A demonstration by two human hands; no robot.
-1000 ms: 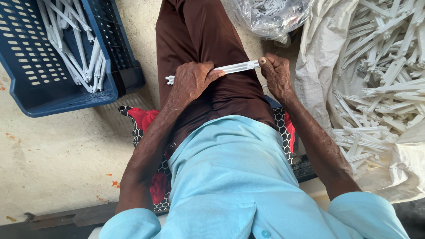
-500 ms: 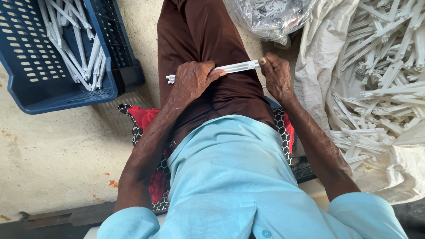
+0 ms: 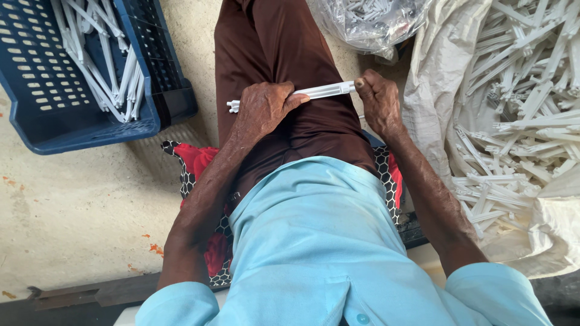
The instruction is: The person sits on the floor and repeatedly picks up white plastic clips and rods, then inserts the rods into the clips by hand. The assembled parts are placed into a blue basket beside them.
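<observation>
Both hands hold one long white plastic strip point(image 3: 323, 91) across my lap, over brown trousers. My left hand point(image 3: 261, 108) lies on its left part, fingers curled over it, and the strip's notched end point(image 3: 232, 107) pokes out past the hand. My right hand point(image 3: 377, 99) pinches the strip's right end between thumb and fingers.
A blue slotted crate point(image 3: 54, 90) with several white strips stands on the concrete floor at upper left. A large white sack point(image 3: 435, 96) full of white plastic strips lies open at right. A clear plastic bag point(image 3: 368, 24) of small parts sits at top. I sit on a red patterned cushion point(image 3: 193, 160).
Hardly anything differs; both hands keep the strip on the lap in nearly the same place.
</observation>
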